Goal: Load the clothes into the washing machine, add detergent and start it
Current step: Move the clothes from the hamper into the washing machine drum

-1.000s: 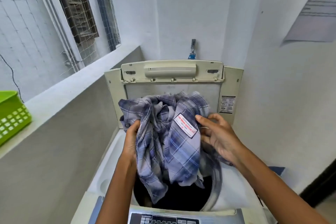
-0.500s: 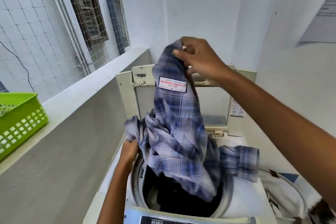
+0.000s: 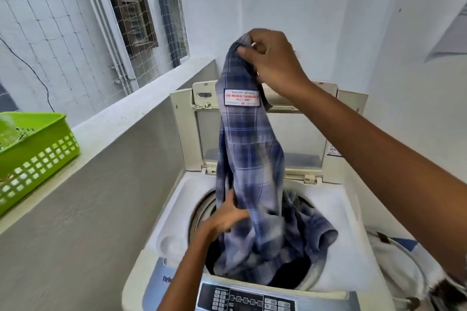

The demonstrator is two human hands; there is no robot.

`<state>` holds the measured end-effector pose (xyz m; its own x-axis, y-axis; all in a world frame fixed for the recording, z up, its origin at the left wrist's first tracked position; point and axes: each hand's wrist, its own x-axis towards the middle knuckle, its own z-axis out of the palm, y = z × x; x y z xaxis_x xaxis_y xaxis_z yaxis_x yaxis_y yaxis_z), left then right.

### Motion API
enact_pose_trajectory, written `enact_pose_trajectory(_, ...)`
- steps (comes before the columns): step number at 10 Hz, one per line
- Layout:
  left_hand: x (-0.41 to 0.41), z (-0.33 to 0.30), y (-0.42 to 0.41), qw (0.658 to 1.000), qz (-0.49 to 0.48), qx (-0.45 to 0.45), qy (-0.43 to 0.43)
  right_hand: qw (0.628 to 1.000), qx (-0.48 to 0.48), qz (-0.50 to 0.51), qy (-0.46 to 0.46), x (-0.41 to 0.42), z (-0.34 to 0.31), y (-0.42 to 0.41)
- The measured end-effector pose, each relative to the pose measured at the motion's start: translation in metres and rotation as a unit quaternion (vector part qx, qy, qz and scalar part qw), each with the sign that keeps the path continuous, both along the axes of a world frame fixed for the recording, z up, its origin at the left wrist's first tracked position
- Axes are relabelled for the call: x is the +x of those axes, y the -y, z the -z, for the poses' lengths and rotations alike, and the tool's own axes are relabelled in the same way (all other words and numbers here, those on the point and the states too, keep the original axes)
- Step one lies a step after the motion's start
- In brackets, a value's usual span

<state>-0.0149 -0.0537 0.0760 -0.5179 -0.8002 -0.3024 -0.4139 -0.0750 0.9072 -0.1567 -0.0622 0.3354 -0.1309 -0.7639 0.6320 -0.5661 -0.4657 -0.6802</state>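
Note:
A blue and grey plaid shirt [image 3: 249,159] with a white neck label hangs over the open drum of a white top-loading washing machine [image 3: 174,232]. My right hand [image 3: 271,60] pinches the shirt's collar high above the machine. Lower down, my left hand [image 3: 225,217] presses against the shirt's lower part at the drum's left rim. The shirt's bottom and one sleeve lie bunched inside the drum opening and over its right edge. The machine's lid [image 3: 313,134] stands upright at the back. A control panel [image 3: 246,299] runs along the front edge.
A green plastic basket [image 3: 32,156] sits on the grey ledge [image 3: 106,129] at the left. A netted window lies beyond the ledge. White walls close in behind and on the right. More cloth in a white basket [image 3: 404,272] shows at the lower right.
My right hand lifted the shirt's collar from chest height to high above the machine. The left hand moved down to the drum rim, and the shirt's lower part dropped into the drum.

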Motion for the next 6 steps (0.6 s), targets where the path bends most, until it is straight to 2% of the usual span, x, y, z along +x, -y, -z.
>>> enact_pose_trajectory(1,-0.017,0.02,-0.003,0.999,0.014,-0.033,0.01,0.999,-0.031,-0.023,0.034,0.003,-0.008,-0.005)
enact_pose_trajectory(2,-0.023,0.03,0.007,0.991,-0.079,-0.103,0.022,0.997,-0.035,-0.044,0.054,0.004,-0.011,-0.014)
enact_pose_trajectory(3,-0.022,0.017,0.008,0.949,-0.263,-0.173,0.016,0.991,-0.064,-0.057,0.098,-0.002,-0.016,-0.022)
enact_pose_trajectory(4,-0.02,0.002,0.015,0.846,-0.461,-0.246,-0.103,0.982,-0.15,0.0,0.116,-0.013,-0.022,-0.026)
enact_pose_trajectory(5,-0.023,0.011,0.007,0.812,-0.487,-0.286,-0.145,0.969,-0.203,0.053,0.128,-0.021,-0.021,-0.025)
enact_pose_trajectory(6,-0.029,0.013,0.003,0.875,-0.368,-0.302,-0.087,0.978,-0.171,0.066,0.099,-0.019,-0.008,-0.02)
